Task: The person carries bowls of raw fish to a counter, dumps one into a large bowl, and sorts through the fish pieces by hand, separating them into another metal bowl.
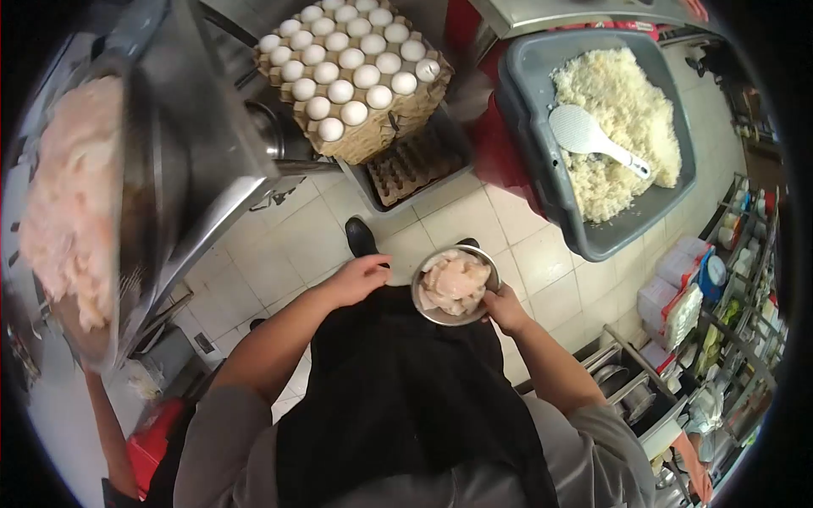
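A round metal bowl (421, 310) filled with pale raw meat pieces (455, 284) is in front of my dark apron. My right hand (506, 308) grips the bowl by its right rim. To the left of the bowl, my left hand (360, 279) is in the air over the tiled floor, its fingers partly curled and apart, with nothing in it. Larger pale meat (74, 195) fills a big metal container at the far left, blurred.
Stacked egg trays (373, 123) stand ahead above a grey crate (423, 193). A grey tub (597, 245) of rice with a white paddle (584, 131) is at the upper right. Shelves (720, 339) line the right. Another person's arm (110, 432) shows at lower left.
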`<state>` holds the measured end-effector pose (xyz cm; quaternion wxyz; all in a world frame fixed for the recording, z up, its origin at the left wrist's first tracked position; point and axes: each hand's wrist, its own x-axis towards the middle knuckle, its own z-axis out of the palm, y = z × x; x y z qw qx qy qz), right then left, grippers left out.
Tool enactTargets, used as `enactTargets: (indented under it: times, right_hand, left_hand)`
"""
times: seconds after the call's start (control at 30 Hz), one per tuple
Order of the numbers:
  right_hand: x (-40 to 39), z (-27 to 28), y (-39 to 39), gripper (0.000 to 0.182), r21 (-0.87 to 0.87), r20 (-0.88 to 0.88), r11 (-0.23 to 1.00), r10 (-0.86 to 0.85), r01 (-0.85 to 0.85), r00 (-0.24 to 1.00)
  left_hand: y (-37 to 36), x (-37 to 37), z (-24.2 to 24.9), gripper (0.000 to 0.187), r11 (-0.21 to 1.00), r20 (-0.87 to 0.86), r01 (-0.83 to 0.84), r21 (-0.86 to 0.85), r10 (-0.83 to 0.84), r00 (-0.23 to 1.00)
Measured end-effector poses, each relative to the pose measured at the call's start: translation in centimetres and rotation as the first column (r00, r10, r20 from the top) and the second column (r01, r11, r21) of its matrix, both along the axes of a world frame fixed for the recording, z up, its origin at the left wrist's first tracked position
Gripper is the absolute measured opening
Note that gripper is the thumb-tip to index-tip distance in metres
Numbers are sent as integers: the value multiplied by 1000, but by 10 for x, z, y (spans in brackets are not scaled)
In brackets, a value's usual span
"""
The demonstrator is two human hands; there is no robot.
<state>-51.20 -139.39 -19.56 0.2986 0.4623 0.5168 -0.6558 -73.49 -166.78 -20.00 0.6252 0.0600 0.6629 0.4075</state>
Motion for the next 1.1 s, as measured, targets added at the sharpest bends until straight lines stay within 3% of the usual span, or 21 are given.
enactTargets:
  times: [0.13,0.27,0.37,0.43,0.53,0.63,0.73,0.77,0.83,0.9,0.97,1.07,1.1]
  right_hand:
    - [39,-38,5,31,21,32,994,-105,104,994]
    - [45,-69,3,31,-58,63,974,-216,220,974]
    - [47,-98,-4,28,-110,65,953,-276,282,959]
    - [50,-123,-10,25,-141,20,941,-309,309,951]
    - [38,-132,-14,24,-121,42,931,-342,345,939]
    - [39,-145,-5,22,-126,7,936,-330,328,944]
    - [42,-159,6,21,-122,-24,930,-353,348,935]
    - [44,-164,10,21,-128,-29,927,-358,351,933]
    - [43,-170,16,21,-130,-27,920,-376,369,926]
    - [33,-168,20,21,-117,-7,897,-431,427,902]
    - [32,-171,22,21,-108,8,891,-443,441,896]
    - [38,-172,30,21,-112,-4,915,-390,387,921]
    - [39,-173,31,21,-121,-22,925,-366,361,930]
  left_hand:
    - [-27,-32,-114,31,966,-221,-237,-107,209,953]
    - [2,-85,-170,29,957,-588,-5,-291,-174,790]
    - [32,-97,-246,29,979,-676,25,-202,-158,720]
    - [69,-115,-278,31,948,-677,154,-279,-308,669]
    - [97,-130,-357,32,927,-717,147,-344,-360,597]
    - [109,-139,-413,34,848,-647,172,-501,-499,576]
    - [119,-143,-450,32,857,-655,50,-513,-428,623]
    - [116,-150,-494,29,701,-466,260,-663,-660,589]
    - [100,-150,-581,28,620,-438,373,-690,-768,468]
    - [104,-148,-592,27,550,-391,450,-704,-829,400]
    - [124,-151,-544,28,499,-332,504,-705,-860,388]
    - [117,-147,-598,28,554,-404,349,-756,-814,418]
    - [110,-145,-610,29,553,-418,381,-741,-824,383]
